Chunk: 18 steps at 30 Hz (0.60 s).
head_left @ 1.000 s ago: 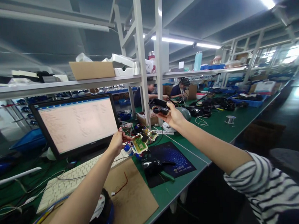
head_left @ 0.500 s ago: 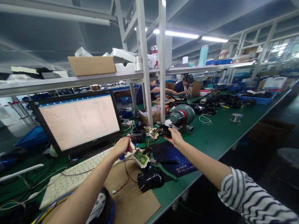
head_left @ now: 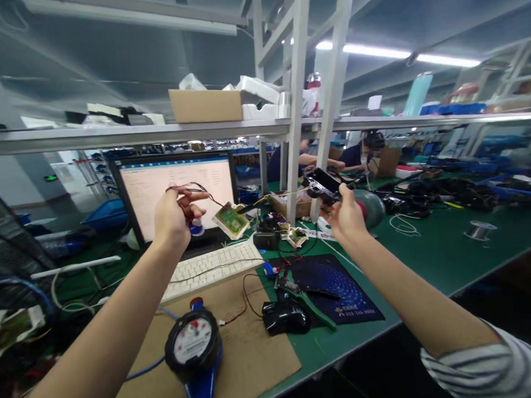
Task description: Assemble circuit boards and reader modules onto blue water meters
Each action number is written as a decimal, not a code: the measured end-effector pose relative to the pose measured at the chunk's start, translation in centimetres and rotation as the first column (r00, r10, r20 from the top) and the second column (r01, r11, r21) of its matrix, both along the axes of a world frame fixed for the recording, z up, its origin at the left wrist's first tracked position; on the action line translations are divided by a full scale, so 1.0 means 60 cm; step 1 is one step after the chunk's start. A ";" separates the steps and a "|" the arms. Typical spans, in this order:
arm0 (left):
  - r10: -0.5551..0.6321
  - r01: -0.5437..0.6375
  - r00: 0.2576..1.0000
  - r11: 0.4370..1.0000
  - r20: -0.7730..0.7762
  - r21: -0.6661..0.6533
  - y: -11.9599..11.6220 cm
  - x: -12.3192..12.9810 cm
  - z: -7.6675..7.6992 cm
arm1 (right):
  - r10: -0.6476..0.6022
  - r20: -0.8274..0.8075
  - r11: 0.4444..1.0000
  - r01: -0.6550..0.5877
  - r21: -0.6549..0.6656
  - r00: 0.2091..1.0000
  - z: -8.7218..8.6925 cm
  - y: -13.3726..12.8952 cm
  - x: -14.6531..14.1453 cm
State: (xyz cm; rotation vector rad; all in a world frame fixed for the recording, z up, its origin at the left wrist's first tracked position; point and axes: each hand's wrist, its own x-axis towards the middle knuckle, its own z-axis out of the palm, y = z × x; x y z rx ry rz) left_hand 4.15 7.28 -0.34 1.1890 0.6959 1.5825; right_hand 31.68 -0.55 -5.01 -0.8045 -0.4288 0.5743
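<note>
My left hand is raised before the monitor, its fingers closed on thin dark wires. From those wires hangs a green circuit board in a pale frame. My right hand grips a black device with a shiny top, held in front of the grey-green motor. Yellow and black wires stretch between the board and the device. Below lie a black mouse, green-handled pliers and a round meter with a blue body.
A white keyboard lies under the monitor. The blue-patterned mouse pad and a brown cardboard sheet cover the front. White posts rise behind. A solder spool stands right. Other people work beyond the posts.
Both hands have risen, lifting the circuit board and the black device off the bench area. The view has turned left, bringing the whole round meter into sight.
</note>
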 end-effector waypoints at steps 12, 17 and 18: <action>0.196 -0.182 0.875 0.980 -0.443 0.073 -0.082 -0.274 -0.009 | 0.894 -0.097 0.306 -0.754 -0.581 0.437 -0.108 0.038 -0.294; 0.012 -0.138 0.677 0.984 -0.736 -0.110 -0.084 -0.333 -0.093 | 0.931 0.062 0.323 -0.734 -0.597 0.359 -0.163 0.071 -0.351; -0.010 -0.125 0.619 0.986 -0.785 -0.112 -0.082 -0.341 -0.110 | 0.933 0.074 0.322 -0.728 -0.605 0.351 -0.172 0.075 -0.353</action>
